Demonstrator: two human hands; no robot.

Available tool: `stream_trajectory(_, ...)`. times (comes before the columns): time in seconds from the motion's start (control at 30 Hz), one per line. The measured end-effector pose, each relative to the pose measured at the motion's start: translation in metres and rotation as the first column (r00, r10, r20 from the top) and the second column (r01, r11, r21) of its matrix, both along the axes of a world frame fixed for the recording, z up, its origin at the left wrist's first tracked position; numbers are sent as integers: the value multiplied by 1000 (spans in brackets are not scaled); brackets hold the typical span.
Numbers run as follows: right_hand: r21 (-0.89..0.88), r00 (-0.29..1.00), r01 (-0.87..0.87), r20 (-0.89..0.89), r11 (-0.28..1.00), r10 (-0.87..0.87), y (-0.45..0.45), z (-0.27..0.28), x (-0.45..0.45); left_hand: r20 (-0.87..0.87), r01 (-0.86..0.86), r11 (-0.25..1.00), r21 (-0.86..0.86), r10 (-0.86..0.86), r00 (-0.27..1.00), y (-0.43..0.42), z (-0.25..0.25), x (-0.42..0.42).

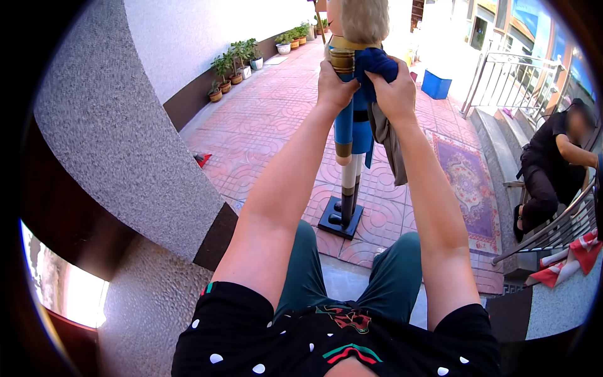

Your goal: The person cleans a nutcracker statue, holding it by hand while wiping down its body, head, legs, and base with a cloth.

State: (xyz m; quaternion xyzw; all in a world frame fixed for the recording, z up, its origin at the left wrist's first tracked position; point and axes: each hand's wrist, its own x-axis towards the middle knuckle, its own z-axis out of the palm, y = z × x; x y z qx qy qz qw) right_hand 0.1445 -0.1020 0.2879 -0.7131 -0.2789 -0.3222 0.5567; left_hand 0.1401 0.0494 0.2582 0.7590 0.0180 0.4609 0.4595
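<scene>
A tall nutcracker-like figure in blue and gold, with white hair, stands upright on a black square base in front of me. My left hand is closed on its shoulder, around the gold-striped part. With my right hand I grip a bunched dark blue cloth at the figure's other shoulder. Grey-brown cloth hangs below my right hand, beside the figure. Both arms are stretched forward.
Potted plants line the white wall at upper left. A blue box stands beyond the figure. At right are a patterned rug, steps, metal railings, a red-and-white cloth and a seated person in black.
</scene>
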Motion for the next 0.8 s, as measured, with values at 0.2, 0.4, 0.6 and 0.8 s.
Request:
stream_trajectory(0.2,-10,955,52,292,999,-46,50,-10,3,310,379,919,-109,-331,891,3,-4,11)
stream_trajectory(0.4,-41,990,-9,141,999,15,40,-33,26,-28,-2,985,174,7,1000,15,1,-12)
stream_trajectory(0.6,44,944,235,229,971,-239,37,-37,30,131,127,978,164,-149,980,13,-8,14)
stream_trajectory(0.8,20,942,233,243,972,-231,51,-78,28,-9,219,975,38,-219,976,20,-2,4)
